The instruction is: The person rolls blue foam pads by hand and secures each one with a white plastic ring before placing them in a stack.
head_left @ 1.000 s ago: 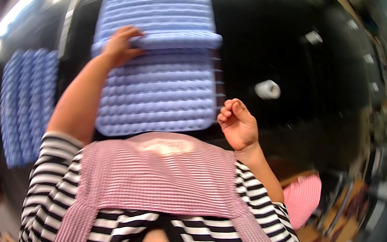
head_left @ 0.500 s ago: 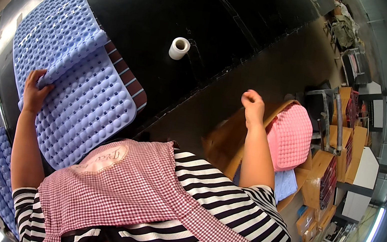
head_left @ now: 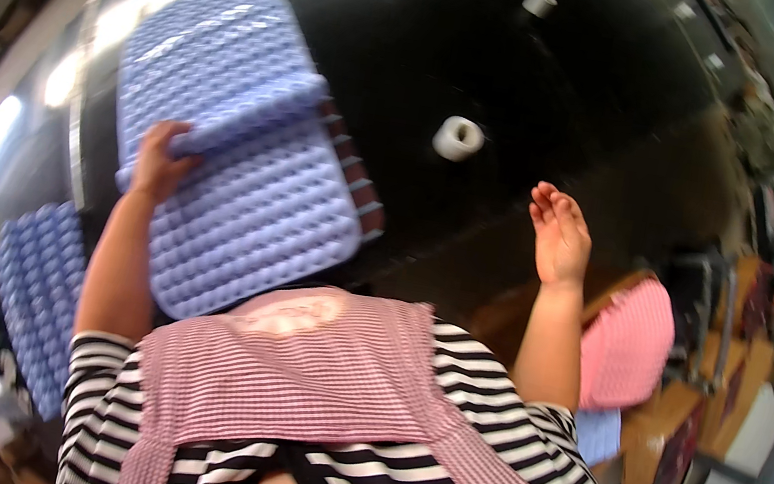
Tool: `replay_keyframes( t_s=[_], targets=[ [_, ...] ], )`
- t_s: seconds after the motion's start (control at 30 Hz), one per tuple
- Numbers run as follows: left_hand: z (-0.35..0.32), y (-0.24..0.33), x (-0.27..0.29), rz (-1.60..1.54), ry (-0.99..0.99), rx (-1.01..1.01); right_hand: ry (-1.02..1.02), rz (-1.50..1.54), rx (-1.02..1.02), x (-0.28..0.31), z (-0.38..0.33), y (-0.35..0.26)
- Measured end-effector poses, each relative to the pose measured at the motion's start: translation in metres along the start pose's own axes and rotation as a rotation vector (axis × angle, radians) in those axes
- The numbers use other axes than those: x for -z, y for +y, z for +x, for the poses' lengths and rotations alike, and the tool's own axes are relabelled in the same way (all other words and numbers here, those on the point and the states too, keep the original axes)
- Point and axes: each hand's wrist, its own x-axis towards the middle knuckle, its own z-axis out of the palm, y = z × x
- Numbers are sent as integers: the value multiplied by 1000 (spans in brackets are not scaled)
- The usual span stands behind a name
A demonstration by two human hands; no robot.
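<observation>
Gripping a blue bubble-textured mat point(head_left: 253, 226) by its raised fold, the left hand point(head_left: 157, 167) has it only partly doubled back, its near part flat toward the near edge of the black worktop point(head_left: 402, 52), while the right hand point(head_left: 564, 242) is empty, fingers loosely extended.

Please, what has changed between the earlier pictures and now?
The right hand has moved rightward, farther from the blue matting, and its fingers have opened out. The camera view has also turned. The left hand still holds the matting's fold.
</observation>
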Motion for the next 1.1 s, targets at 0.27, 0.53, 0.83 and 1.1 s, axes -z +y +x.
replay_keyframes(
  t_s=[0.27, 0.53, 0.83, 1.1],
  targets=[
    [-8, 28, 7, 152, 22, 1, -599, -779, 482, -250, 41, 117],
    [-26, 41, 14, 134, 26, -50, -714, -1358, 725, -320, 79, 197],
    [-172, 97, 3, 102, 193, -32, -773, -1327, 837, -246, -3, 148],
    [-196, 119, 13, 257, 73, 174, -532, -880, 273, -212, -23, 167]
  ],
)
